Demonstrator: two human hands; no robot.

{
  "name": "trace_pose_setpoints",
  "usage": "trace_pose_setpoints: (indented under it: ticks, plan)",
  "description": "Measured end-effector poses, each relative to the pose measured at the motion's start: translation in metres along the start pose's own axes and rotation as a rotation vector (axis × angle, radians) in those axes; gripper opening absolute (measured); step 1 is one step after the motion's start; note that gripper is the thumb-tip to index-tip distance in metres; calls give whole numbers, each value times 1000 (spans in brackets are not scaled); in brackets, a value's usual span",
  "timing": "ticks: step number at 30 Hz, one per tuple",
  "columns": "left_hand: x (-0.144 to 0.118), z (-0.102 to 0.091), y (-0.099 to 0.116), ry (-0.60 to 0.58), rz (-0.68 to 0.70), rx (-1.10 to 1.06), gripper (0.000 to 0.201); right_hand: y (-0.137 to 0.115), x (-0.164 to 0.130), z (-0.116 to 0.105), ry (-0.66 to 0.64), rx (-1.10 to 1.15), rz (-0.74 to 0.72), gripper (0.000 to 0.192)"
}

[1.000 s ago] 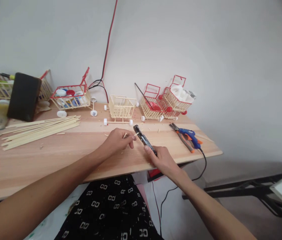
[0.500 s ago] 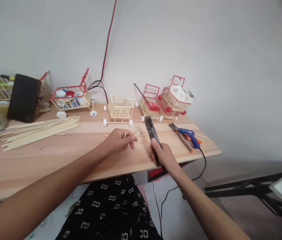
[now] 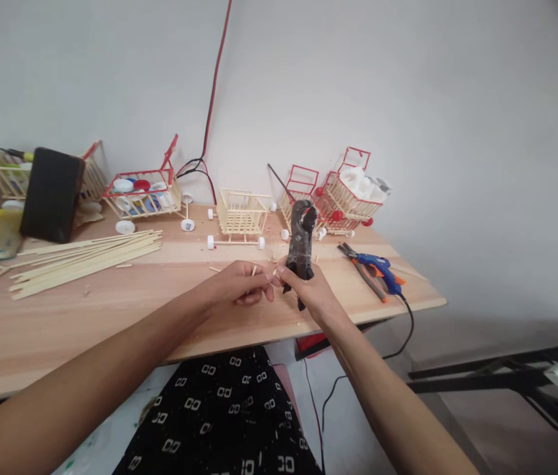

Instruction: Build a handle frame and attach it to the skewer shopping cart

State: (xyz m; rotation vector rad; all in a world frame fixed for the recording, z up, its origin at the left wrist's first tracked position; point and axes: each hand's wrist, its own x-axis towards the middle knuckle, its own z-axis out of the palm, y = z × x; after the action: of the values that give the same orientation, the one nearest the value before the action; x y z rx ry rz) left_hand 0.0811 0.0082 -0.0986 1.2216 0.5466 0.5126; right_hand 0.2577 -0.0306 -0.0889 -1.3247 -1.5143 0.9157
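Note:
My left hand (image 3: 244,285) is closed on a short pale wooden stick (image 3: 254,270), pinched between the fingers. Its fingertips meet those of my right hand (image 3: 312,291), where a small pale bit shows between them. The right hand is wrapped round black cutters (image 3: 301,247), which stand upright with the rounded head on top; I cannot tell whether the jaws are apart. Just beyond the hands is an unpainted stick-built toy cart (image 3: 242,214) with white wheels (image 3: 261,243). Small stick scraps lie on the wood around the hands.
Long pale sticks (image 3: 86,264) lie in a pile at the left. Red-trimmed carts, one holding bottle caps (image 3: 141,187), line the wall. Grey-handled pliers (image 3: 371,284) and a blue glue gun (image 3: 378,265) with a hanging cord lie near the table's right end. A dark tablet-like slab (image 3: 53,194) leans at far left.
My right hand has moved left to meet the left hand, and the cutters have turned more upright, head raised. The left hand keeps its stick. The view has shifted slightly.

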Motion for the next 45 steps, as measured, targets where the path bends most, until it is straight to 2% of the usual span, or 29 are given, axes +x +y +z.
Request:
trace_pose_setpoints:
  ticks: [4,10,12,14,17,20,24,28,30,33,35,37,42,45]
  plan:
    - [-1,0,3,168,5,-266,21,1,2,-4,23,14,62,29]
    - [-1,-1,-2,218,47,-299,26,4,6,7,33,-159,60,28]
    - [1,0,-6,208,73,-300,33,5,7,13,63,-234,25,25]
    - [2,2,-8,145,114,-281,44,6,8,18,88,-290,-20,21]
    - [2,4,-9,64,176,-225,72,7,9,22,100,-321,-32,18]
    - [-2,4,-6,78,172,-95,99,8,10,23,101,-293,-3,18]
    - [-5,3,-3,104,160,52,108,10,9,25,103,-252,25,19]
    - [-5,2,-3,105,157,113,103,11,7,27,98,-223,15,18]
    - [-5,3,-3,141,145,101,96,9,7,24,123,-210,10,19]
    - [-5,2,-1,198,108,71,67,6,9,13,158,-128,48,24]
    - [-6,2,2,186,71,99,46,4,10,4,179,-43,90,27]
    - [-6,1,4,178,39,160,33,2,9,-2,191,34,111,28]
    - [-6,4,8,206,77,303,18,-2,6,-1,151,116,112,27]
    - [-6,7,9,193,108,320,19,-2,5,3,127,188,129,27]
